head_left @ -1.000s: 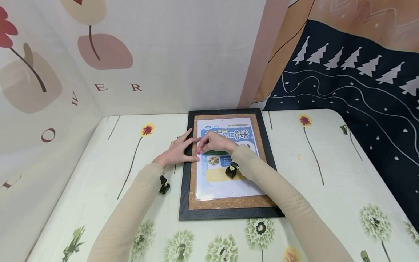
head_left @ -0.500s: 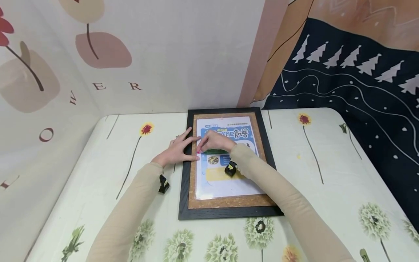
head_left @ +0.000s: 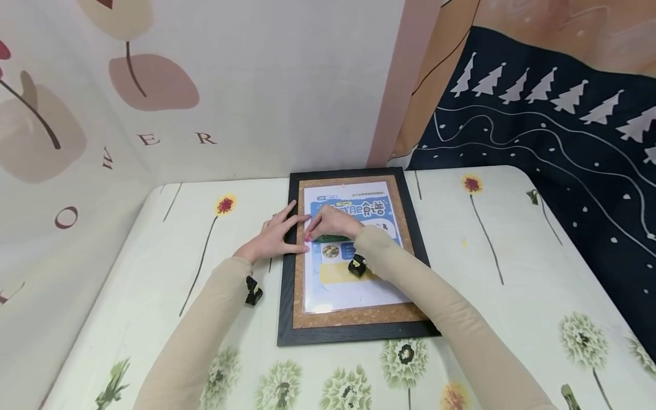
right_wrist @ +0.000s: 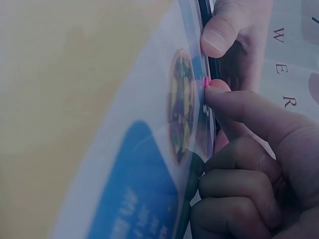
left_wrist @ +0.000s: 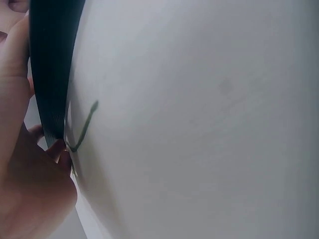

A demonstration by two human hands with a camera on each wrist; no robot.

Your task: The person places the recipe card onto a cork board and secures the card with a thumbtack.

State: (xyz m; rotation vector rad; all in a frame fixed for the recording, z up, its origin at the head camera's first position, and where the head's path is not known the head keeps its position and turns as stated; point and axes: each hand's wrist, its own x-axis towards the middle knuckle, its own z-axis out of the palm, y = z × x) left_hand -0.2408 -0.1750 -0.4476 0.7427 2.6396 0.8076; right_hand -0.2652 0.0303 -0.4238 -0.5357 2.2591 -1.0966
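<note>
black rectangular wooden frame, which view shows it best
The head view: all four sides of the black rectangular wooden frame show, partly under the left hand and beige right sleeve. The left wrist shows one stretch; the right wrist, a thin sliver.

left arm (head_left: pixel 200 330): slanting forward
left hand (head_left: pixel 273 238): fingers lying spread
right arm (head_left: pixel 446 310): slanting leftward
right hand (head_left: pixel 332 222): pinching thumb to index, other fingers lying curled
</note>
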